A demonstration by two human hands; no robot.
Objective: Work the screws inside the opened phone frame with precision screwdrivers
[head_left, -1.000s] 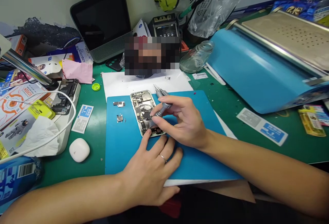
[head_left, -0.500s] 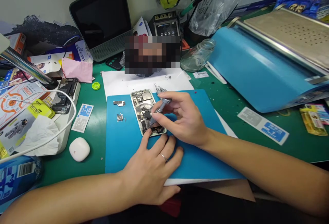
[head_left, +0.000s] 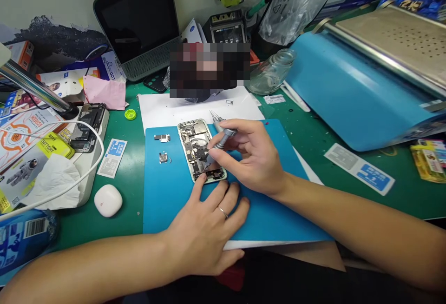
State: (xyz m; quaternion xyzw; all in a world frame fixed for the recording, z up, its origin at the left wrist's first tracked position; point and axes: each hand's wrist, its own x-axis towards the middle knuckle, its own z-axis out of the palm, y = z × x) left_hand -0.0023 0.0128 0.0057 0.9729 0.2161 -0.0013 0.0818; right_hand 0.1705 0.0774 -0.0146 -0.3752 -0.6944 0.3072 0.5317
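An opened phone point(head_left: 191, 148), its inner parts bare, lies on the blue mat point(head_left: 167, 197). My right hand point(head_left: 251, 155) pinches a grey screwdriver point(head_left: 220, 142) with several bits splayed at its top end. The tool's tip points down at the phone's lower end; whether it touches cannot be told. My left hand point(head_left: 209, 222), with a ring on one finger, rests spread on the mat, its fingertips at the phone's bottom edge. Left of the phone sit a small metal-shielded part point(head_left: 162, 138) and a small board piece point(head_left: 163, 157) with a tiny bit beside it.
Behind the mat lie white paper point(head_left: 153, 109) and a tipped glass jar point(head_left: 273, 74). A large blue machine point(head_left: 331, 99) fills the right. On the left are a white earbud case point(head_left: 108, 200), a second opened phone point(head_left: 88, 127), a white cable point(head_left: 101, 148) and a lamp post point(head_left: 38, 88).
The screwdriver's tip has shifted slightly right and up, away from the left fingertip. My left hand stays in nearly the same place. The camera view has moved slightly.
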